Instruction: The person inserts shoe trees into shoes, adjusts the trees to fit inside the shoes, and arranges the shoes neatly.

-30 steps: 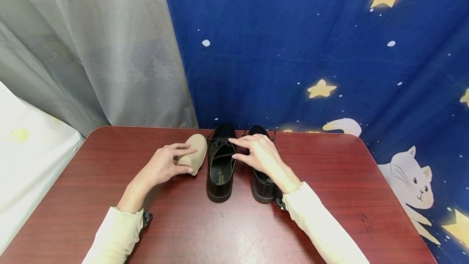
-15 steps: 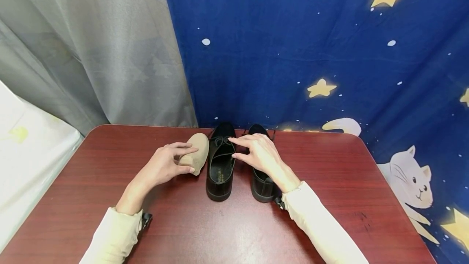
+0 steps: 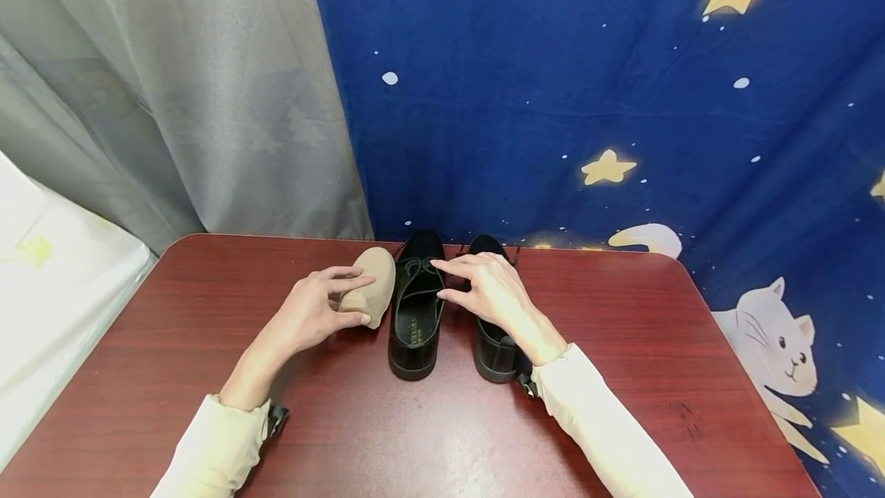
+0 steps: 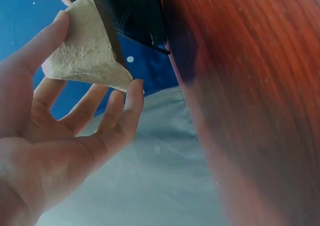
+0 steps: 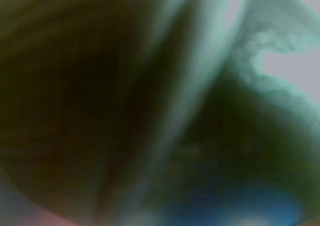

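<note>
In the head view, my left hand [image 3: 314,313] holds a beige moulded-pulp shoe insert [image 3: 372,283] between thumb and fingers, beside the left black lace-up shoe [image 3: 413,356]. The left wrist view shows the insert [image 4: 87,51] as a rough, hollow-looking form, with the thumb on one side and fingertips at its opposite edge. My right hand [image 3: 494,290] reaches across the right black shoe [image 3: 495,356]; its index fingertip lies at the left shoe's laces and its thumb tip at the opening's edge. The right wrist view is dark and blurred.
Both shoes stand toes-away on a reddish-brown table [image 3: 415,444], near its far edge. Behind hang a grey curtain [image 3: 263,98] and a blue star-patterned curtain [image 3: 498,98]. White cloth [image 3: 55,290] borders the table's left side.
My left hand and the insert have shifted slightly right, closer to the left shoe. The right hand and both shoes stay nearly in place.
</note>
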Available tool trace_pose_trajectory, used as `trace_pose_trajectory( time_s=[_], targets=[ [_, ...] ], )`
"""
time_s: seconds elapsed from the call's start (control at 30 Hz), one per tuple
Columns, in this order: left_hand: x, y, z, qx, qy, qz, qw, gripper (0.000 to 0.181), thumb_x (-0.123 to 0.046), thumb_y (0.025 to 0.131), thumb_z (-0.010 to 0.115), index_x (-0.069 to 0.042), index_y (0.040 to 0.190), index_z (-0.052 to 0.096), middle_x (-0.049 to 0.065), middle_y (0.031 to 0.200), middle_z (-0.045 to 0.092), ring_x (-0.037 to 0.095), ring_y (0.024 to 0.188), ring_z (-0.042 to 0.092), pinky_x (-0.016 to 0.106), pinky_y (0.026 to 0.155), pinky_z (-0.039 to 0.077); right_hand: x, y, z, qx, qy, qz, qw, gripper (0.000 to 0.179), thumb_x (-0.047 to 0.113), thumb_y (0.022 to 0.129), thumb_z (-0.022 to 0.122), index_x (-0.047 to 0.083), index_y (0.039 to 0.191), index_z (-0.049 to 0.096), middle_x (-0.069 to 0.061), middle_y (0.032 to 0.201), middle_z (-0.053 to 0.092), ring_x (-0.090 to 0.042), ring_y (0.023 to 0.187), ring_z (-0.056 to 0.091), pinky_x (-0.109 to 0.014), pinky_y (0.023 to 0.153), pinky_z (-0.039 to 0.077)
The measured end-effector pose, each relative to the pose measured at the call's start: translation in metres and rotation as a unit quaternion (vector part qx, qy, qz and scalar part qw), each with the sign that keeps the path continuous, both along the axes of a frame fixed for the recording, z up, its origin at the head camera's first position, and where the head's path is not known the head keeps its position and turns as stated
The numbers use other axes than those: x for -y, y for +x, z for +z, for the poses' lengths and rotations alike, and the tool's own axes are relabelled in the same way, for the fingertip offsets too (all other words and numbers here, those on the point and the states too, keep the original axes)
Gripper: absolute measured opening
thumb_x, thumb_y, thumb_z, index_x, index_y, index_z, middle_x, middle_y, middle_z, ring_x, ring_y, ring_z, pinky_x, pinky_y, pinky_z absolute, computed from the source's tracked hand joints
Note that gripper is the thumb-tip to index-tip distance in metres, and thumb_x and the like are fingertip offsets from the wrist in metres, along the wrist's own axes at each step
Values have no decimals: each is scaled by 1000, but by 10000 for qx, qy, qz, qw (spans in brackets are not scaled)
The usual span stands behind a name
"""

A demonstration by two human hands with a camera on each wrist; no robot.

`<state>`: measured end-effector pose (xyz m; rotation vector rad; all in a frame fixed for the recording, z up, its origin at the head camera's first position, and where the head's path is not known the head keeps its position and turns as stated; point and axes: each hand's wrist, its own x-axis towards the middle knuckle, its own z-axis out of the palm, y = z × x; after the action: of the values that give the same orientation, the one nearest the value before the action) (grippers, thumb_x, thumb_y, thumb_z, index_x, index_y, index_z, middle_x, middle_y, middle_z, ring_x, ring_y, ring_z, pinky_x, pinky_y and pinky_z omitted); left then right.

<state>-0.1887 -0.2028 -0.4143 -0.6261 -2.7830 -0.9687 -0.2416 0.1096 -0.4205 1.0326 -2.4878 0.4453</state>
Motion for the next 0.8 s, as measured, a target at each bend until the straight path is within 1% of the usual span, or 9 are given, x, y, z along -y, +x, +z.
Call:
trace_pose_trajectory(
  time_s=[0.07,0.13,0.23,0.43,0.5,0.7,0.8],
  targets=[
    [-1,2,0,-19,11,60,10000,57,-29,73,89,-20,127,71,7,134,61,22,97,65,40,80,52,0,0,0,-27,-18,22,10000,49,41,84,78,29,130,68,6,113,73,-18,99,66,-36,85,50],
    [-3,3,1,-12,65,111,9999,57,-28,73,89,-20,126,71,7,133,61,23,99,64,40,80,52,0,0,-1,-56,-36,32,10000,49,41,83,79,28,129,69,6,113,73,-18,99,66,-36,85,50],
    [-6,5,3,24,166,135,9998,57,-27,73,89,-20,127,70,7,134,61,21,95,67,39,79,54,0,0,-1,-72,-70,33,9999,49,40,83,79,28,129,69,6,112,73,-18,98,67,-37,85,51],
    [-11,6,6,20,332,116,9994,58,-26,72,90,-20,126,71,7,134,61,17,92,69,36,79,56,0,1,-1,63,-59,-28,10000,50,42,83,79,30,130,68,7,113,72,-19,99,67,-37,85,51],
    [-12,6,6,33,389,110,9992,58,-25,72,90,-20,127,70,7,134,61,16,88,70,35,78,57,0,1,-1,95,-45,-49,9999,50,42,83,79,30,130,68,7,114,72,-20,100,67,-37,85,51],
    [-16,8,8,23,433,189,9989,57,-24,73,90,-20,126,71,6,134,61,16,90,70,32,78,57,0,1,0,111,-52,-61,9999,50,42,83,79,31,130,68,7,114,72,-19,100,67,-37,84,52],
    [-18,9,10,-37,490,158,9987,57,-24,72,90,-20,126,71,6,134,61,17,90,70,31,77,58,0,0,0,93,-79,-55,9999,49,42,83,79,31,129,68,7,113,72,-18,99,67,-36,82,52]
  ],
)
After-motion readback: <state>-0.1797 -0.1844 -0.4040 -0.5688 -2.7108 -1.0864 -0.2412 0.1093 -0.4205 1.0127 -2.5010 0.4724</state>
